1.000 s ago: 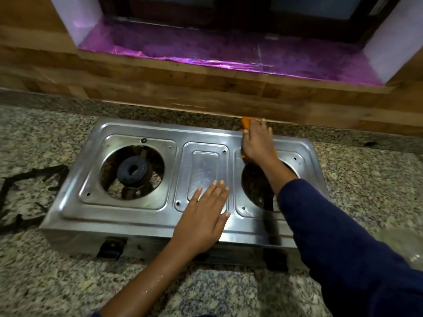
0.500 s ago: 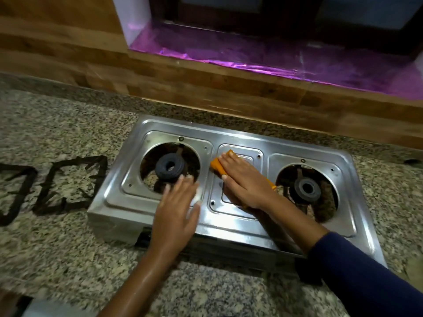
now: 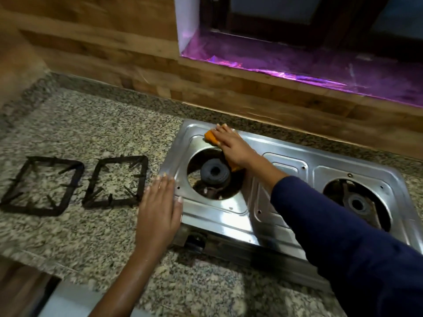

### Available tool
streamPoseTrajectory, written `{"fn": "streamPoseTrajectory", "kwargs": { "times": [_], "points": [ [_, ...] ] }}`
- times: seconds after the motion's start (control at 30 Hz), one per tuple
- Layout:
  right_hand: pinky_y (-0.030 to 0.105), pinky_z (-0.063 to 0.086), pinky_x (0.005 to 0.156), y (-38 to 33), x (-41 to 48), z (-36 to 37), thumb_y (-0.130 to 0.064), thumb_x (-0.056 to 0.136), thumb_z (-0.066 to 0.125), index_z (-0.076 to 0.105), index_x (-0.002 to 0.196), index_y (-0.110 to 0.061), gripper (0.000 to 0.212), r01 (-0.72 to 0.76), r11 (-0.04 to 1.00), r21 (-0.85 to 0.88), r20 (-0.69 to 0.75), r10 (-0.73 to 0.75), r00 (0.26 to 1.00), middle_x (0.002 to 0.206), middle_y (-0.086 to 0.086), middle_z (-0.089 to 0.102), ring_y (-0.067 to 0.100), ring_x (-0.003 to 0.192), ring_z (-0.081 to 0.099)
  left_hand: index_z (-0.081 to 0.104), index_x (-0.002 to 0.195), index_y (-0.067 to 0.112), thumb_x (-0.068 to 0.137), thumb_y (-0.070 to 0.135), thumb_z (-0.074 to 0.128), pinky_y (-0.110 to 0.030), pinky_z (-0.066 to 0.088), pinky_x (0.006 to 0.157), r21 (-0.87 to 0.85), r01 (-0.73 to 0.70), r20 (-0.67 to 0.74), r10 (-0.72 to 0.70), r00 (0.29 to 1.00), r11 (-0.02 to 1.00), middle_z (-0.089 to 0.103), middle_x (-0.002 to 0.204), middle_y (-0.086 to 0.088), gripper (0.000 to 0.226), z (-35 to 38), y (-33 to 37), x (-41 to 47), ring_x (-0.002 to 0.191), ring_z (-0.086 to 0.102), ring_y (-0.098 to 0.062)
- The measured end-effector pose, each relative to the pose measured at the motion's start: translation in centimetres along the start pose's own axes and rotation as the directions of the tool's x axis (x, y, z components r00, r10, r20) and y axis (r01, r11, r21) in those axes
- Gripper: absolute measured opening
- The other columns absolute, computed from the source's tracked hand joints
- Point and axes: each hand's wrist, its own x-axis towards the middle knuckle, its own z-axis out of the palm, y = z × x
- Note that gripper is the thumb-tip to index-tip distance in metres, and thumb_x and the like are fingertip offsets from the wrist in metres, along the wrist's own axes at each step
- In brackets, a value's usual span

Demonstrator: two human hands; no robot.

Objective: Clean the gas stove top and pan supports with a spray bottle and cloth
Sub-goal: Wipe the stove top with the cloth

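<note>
Under the right grip (image 3: 233, 147), whose straight fingers press flat on it, the orange cloth (image 3: 211, 138) lies on the stove top (image 3: 286, 161), just behind the left burner (image 3: 214, 173). The left grip (image 3: 159, 211) rests flat and open-fingered on the stove's left edge. Left of it on the table (image 3: 91, 133) lie the nearer pan support (image 3: 115, 181) and the farther pan support (image 3: 41, 186).

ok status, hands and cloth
Right hand presses orange cloth on steel stove top, far left corner. Left hand flat at its left edge. Black pan supports aside.
</note>
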Motion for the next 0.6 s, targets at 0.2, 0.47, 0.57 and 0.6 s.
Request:
{"fn": "streamPoseTrajectory", "kwargs": {
  "times": [0.2, 0.47, 0.57, 0.6],
  "points": [
    [0.047, 0.012, 0.122, -3.0, 4.0, 1.2, 0.0, 0.095, 0.053, 0.047, 0.143, -0.016, 0.051, 0.234, 0.972, 0.022, 0.219, -0.233, 0.947, 0.157, 0.013, 0.029, 0.03, 0.149, 0.016, 0.037, 0.15, 0.017, 0.099, 0.047, 0.036, -0.041, 0.026, 0.119, -0.037, -0.127, 0.079, 0.13, 0.988, 0.991, 0.033, 0.157, -0.003, 0.059, -0.7, -2.2, 0.4, 0.148, 0.024, -0.018],
    [0.035, 0.014, 0.122, -0.3, -1.9, -1.1, 0.0, 0.097, 0.049, 0.046, 0.144, -0.015, 0.05, 0.013, 0.999, 0.044, -0.02, -0.012, 1.0, 0.156, 0.008, 0.034, 0.02, 0.148, 0.023, 0.053, 0.14, 0.014, 0.101, 0.041, 0.037, -0.04, 0.039, 0.111, -0.16, -0.292, 0.058, 0.304, 0.951, 0.943, 0.052, 0.144, -0.001, 0.05, -1.7, -5.4, 2.4, 0.139, 0.041, -0.015],
    [0.033, 0.011, 0.121, -0.4, -6.5, 0.1, -0.008, 0.099, 0.048, 0.044, 0.146, -0.017, 0.048, -0.113, 0.993, 0.041, -0.15, 0.118, 0.982, 0.156, 0.009, 0.033, 0.021, 0.149, 0.02, 0.053, 0.139, 0.017, 0.101, 0.038, 0.035, -0.037, 0.036, 0.113, -0.271, -0.289, 0.031, 0.308, 0.951, 0.918, 0.052, 0.144, 0.002, 0.047, -1.5, -6.3, 2.5, 0.141, 0.037, -0.01],
    [0.031, 0.009, 0.12, -1.0, -8.2, 0.7, -0.009, 0.099, 0.047, 0.044, 0.145, -0.016, 0.047, -0.145, 0.989, 0.035, -0.175, 0.149, 0.973, 0.156, 0.009, 0.033, 0.023, 0.149, 0.02, 0.051, 0.141, 0.019, 0.102, 0.038, 0.034, -0.034, 0.032, 0.115, -0.327, -0.282, 0.035, 0.31, 0.95, 0.902, 0.05, 0.146, 0.004, 0.046, -1.4, -6.5, 2.4, 0.143, 0.032, -0.008]
  ]
}}
